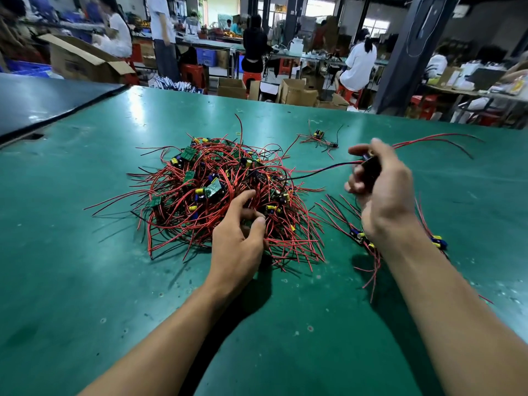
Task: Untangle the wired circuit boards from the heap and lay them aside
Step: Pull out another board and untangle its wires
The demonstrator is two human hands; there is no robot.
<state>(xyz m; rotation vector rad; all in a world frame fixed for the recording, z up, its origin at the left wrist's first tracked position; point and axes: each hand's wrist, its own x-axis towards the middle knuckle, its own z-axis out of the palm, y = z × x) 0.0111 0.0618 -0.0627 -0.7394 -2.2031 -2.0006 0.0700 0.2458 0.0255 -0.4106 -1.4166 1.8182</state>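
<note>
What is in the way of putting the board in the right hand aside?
The right hand grips a circuit board whose black wire runs back into the heap; the tangle may hold it.

The heap [200,192] of red-wired boards fills the middle of the frame, its loose wire ends fanning over the tabletop [71,281] all round. The left hand [240,235] grips into its near edge. A black wire [320,170] spans the gap from the heap to the right hand [383,181], which holds a board [371,170]. A small tangle [320,138] lies at upper centre-right, and more wired boards [358,235] lie under the right forearm. Bare green surface is open at lower left and bottom centre.
</note>
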